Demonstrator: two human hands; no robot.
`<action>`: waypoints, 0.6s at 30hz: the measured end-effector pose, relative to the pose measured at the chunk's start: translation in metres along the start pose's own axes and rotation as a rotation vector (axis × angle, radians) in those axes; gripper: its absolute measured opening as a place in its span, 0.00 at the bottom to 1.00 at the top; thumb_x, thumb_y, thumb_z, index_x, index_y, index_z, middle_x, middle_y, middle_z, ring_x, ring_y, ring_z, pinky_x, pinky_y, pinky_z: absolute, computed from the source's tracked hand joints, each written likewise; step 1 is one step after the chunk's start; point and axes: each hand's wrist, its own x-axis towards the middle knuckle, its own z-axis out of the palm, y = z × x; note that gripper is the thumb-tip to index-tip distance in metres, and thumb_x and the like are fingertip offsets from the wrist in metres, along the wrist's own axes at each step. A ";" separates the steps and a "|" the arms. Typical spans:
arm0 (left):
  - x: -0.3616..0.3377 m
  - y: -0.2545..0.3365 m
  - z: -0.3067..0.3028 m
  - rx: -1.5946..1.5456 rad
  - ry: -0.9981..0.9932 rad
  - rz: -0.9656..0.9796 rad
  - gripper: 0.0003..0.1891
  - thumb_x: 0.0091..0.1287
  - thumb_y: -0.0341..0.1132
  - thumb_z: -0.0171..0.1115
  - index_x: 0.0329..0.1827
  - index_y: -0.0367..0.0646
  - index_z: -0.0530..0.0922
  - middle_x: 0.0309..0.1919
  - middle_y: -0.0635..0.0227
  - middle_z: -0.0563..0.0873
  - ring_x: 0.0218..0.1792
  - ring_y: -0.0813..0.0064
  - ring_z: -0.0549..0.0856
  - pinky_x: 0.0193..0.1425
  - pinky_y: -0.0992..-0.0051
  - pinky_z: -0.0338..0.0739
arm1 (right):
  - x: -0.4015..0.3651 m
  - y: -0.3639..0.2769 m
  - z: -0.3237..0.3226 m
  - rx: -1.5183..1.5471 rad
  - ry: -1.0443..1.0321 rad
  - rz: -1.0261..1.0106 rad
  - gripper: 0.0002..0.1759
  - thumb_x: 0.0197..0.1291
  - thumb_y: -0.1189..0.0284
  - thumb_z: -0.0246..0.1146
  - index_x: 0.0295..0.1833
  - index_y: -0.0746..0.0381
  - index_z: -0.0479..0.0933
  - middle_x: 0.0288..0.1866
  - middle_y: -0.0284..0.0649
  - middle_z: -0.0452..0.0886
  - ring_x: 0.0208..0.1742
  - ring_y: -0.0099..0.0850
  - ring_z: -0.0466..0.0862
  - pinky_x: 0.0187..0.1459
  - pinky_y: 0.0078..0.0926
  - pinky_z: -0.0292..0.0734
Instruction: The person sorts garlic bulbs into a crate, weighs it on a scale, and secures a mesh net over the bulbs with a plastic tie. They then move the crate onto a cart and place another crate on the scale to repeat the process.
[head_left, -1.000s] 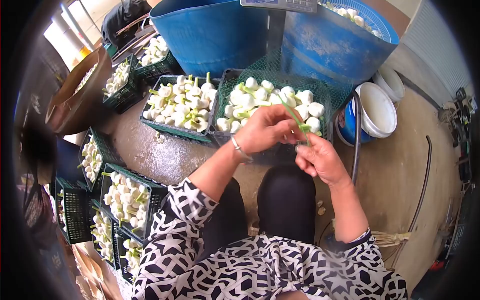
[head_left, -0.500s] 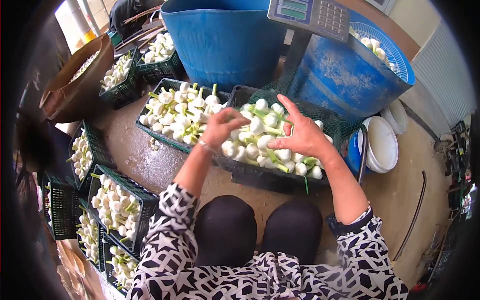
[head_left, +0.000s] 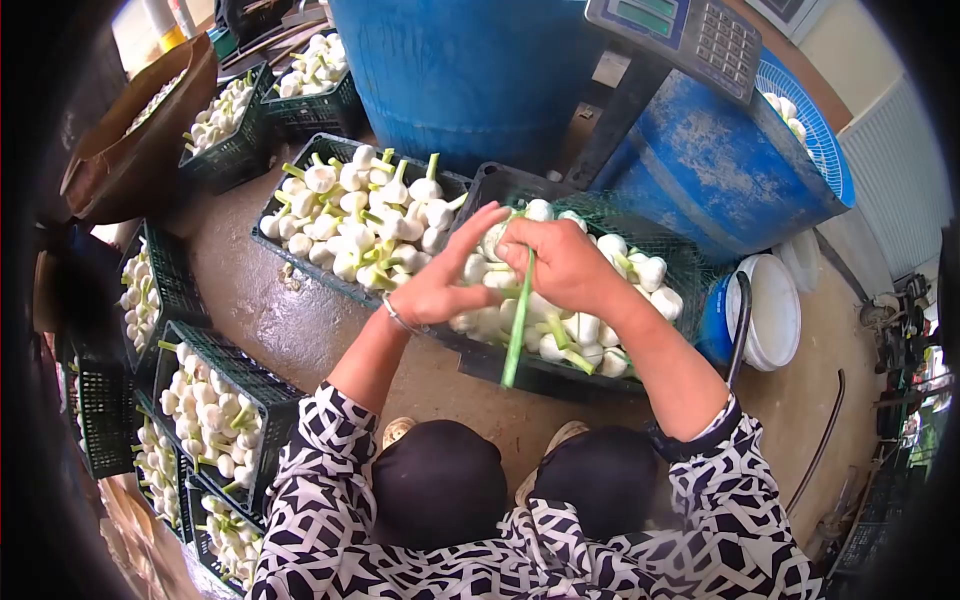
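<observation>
My right hand (head_left: pixel 560 258) is closed around a garlic stalk (head_left: pixel 519 325), whose long green end hangs below the fist. A pale rounded part, apparently its bulb (head_left: pixel 493 240), shows at the fingertips, partly hidden. Beside it my left hand (head_left: pixel 445 285) is open, thumb and fingers spread apart with nothing between them. Both hands are above a dark crate (head_left: pixel 470 352) heaped with white garlic bulbs (head_left: pixel 655 285) with short green stems. Green netting (head_left: pixel 675 245) lies along this crate's far right side.
Left of it stands another crate of garlic (head_left: pixel 350 220). Several more filled crates (head_left: pixel 215 420) line the left side. Behind are large blue tubs (head_left: pixel 450 90) and a scale with a keypad (head_left: pixel 725 45). A white bucket (head_left: pixel 770 310) stands at right.
My right hand has moved left and closed, and the green stalk now hangs from it. My left hand has lowered slightly and its fingers have spread. The view has shifted a little.
</observation>
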 end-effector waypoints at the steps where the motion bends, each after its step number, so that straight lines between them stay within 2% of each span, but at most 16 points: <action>1: 0.006 -0.013 0.008 0.193 -0.005 0.081 0.46 0.52 0.34 0.68 0.76 0.46 0.55 0.77 0.53 0.51 0.78 0.60 0.50 0.78 0.63 0.45 | 0.006 -0.002 0.000 -0.008 0.004 0.005 0.11 0.61 0.67 0.58 0.33 0.64 0.76 0.27 0.51 0.79 0.31 0.51 0.79 0.35 0.45 0.73; 3: 0.035 -0.030 0.032 0.259 0.237 0.174 0.41 0.52 0.38 0.70 0.72 0.45 0.64 0.69 0.53 0.68 0.71 0.63 0.66 0.72 0.65 0.59 | 0.016 -0.009 0.001 -0.073 0.037 -0.140 0.12 0.59 0.67 0.59 0.31 0.65 0.76 0.26 0.52 0.79 0.30 0.52 0.79 0.34 0.46 0.73; 4: 0.042 -0.028 0.028 0.206 0.152 0.078 0.32 0.56 0.40 0.68 0.65 0.44 0.70 0.59 0.55 0.75 0.62 0.66 0.73 0.66 0.68 0.65 | 0.021 -0.011 0.000 -0.132 -0.039 -0.129 0.12 0.57 0.66 0.61 0.31 0.65 0.77 0.27 0.52 0.79 0.31 0.53 0.80 0.35 0.44 0.74; 5: 0.049 -0.014 0.023 0.151 0.065 -0.018 0.24 0.61 0.41 0.65 0.59 0.42 0.76 0.50 0.58 0.83 0.52 0.70 0.80 0.59 0.70 0.72 | 0.020 -0.021 -0.007 -0.145 0.003 -0.127 0.12 0.56 0.65 0.62 0.32 0.65 0.78 0.27 0.53 0.79 0.30 0.52 0.79 0.35 0.42 0.74; 6: 0.058 -0.019 0.029 0.059 0.138 -0.055 0.17 0.65 0.40 0.61 0.52 0.40 0.79 0.42 0.61 0.84 0.45 0.73 0.81 0.54 0.72 0.74 | 0.018 -0.037 -0.022 -0.162 0.049 -0.125 0.12 0.56 0.65 0.63 0.33 0.65 0.78 0.27 0.54 0.79 0.29 0.51 0.79 0.34 0.40 0.75; 7: 0.065 -0.024 0.034 -0.031 0.211 -0.084 0.13 0.70 0.40 0.57 0.46 0.39 0.81 0.35 0.64 0.85 0.38 0.76 0.81 0.49 0.74 0.76 | 0.012 -0.049 -0.045 -0.114 0.117 0.001 0.12 0.59 0.63 0.65 0.37 0.63 0.80 0.26 0.46 0.81 0.26 0.41 0.80 0.31 0.33 0.75; 8: 0.066 -0.013 0.033 0.022 0.190 -0.003 0.13 0.75 0.37 0.50 0.44 0.38 0.80 0.36 0.65 0.85 0.41 0.78 0.81 0.51 0.75 0.75 | 0.008 -0.047 -0.062 0.132 0.318 -0.043 0.14 0.62 0.60 0.65 0.41 0.61 0.81 0.24 0.35 0.79 0.23 0.25 0.77 0.27 0.23 0.72; 9: 0.064 -0.024 0.031 -0.071 0.190 -0.037 0.14 0.74 0.38 0.51 0.45 0.37 0.80 0.38 0.65 0.85 0.43 0.77 0.81 0.53 0.75 0.74 | -0.005 -0.061 -0.091 0.221 0.394 0.075 0.18 0.64 0.60 0.64 0.50 0.63 0.78 0.24 0.29 0.76 0.24 0.16 0.74 0.25 0.15 0.69; 10: 0.057 -0.026 0.029 -0.150 0.201 -0.033 0.15 0.75 0.41 0.51 0.45 0.37 0.80 0.39 0.67 0.84 0.44 0.76 0.80 0.55 0.75 0.72 | -0.020 -0.057 -0.122 0.403 0.359 0.162 0.28 0.61 0.60 0.67 0.61 0.66 0.72 0.24 0.31 0.74 0.22 0.15 0.72 0.24 0.12 0.67; 11: 0.052 -0.027 0.030 -0.226 0.210 -0.027 0.17 0.75 0.43 0.50 0.45 0.37 0.80 0.40 0.68 0.84 0.46 0.75 0.79 0.57 0.74 0.70 | -0.030 -0.052 -0.130 0.332 0.370 0.140 0.43 0.55 0.59 0.71 0.70 0.67 0.62 0.23 0.31 0.75 0.22 0.16 0.73 0.24 0.13 0.68; 13: 0.052 -0.003 0.034 -0.188 0.191 -0.015 0.16 0.75 0.42 0.50 0.45 0.38 0.80 0.41 0.69 0.83 0.46 0.75 0.79 0.57 0.75 0.70 | -0.029 -0.025 -0.103 0.177 0.202 0.217 0.53 0.48 0.56 0.75 0.73 0.68 0.56 0.25 0.33 0.76 0.24 0.19 0.75 0.26 0.15 0.70; 14: 0.052 0.006 0.038 -0.152 0.176 -0.002 0.16 0.75 0.42 0.50 0.46 0.38 0.80 0.41 0.69 0.82 0.47 0.75 0.78 0.58 0.75 0.70 | -0.026 -0.010 -0.085 0.005 0.003 0.352 0.56 0.44 0.56 0.77 0.73 0.70 0.56 0.30 0.38 0.81 0.30 0.24 0.79 0.32 0.23 0.75; 15: 0.053 0.005 0.042 -0.152 0.167 0.002 0.16 0.75 0.42 0.50 0.46 0.38 0.80 0.41 0.69 0.82 0.47 0.75 0.78 0.58 0.75 0.70 | -0.026 0.001 -0.062 -0.128 -0.091 0.330 0.58 0.42 0.51 0.76 0.74 0.67 0.56 0.36 0.45 0.84 0.37 0.33 0.83 0.41 0.33 0.78; 16: 0.055 0.001 0.045 -0.090 0.222 -0.012 0.15 0.74 0.41 0.50 0.46 0.38 0.80 0.42 0.69 0.82 0.47 0.75 0.77 0.58 0.75 0.69 | -0.029 0.035 -0.040 -0.333 -0.150 0.241 0.53 0.42 0.48 0.73 0.72 0.62 0.61 0.40 0.50 0.84 0.43 0.43 0.84 0.46 0.39 0.78; 17: 0.058 0.000 0.045 -0.023 0.274 -0.022 0.14 0.73 0.40 0.50 0.46 0.38 0.80 0.43 0.68 0.81 0.48 0.75 0.77 0.58 0.74 0.69 | -0.031 0.022 -0.030 -0.564 -0.195 0.326 0.38 0.45 0.49 0.70 0.60 0.61 0.74 0.39 0.52 0.84 0.44 0.49 0.84 0.46 0.43 0.78; 18: 0.057 0.003 0.049 0.027 0.341 0.007 0.14 0.72 0.37 0.49 0.48 0.39 0.79 0.45 0.67 0.80 0.47 0.75 0.76 0.58 0.73 0.69 | -0.032 0.028 -0.018 -0.602 -0.188 0.358 0.23 0.50 0.54 0.67 0.44 0.62 0.81 0.37 0.50 0.84 0.42 0.48 0.84 0.44 0.44 0.78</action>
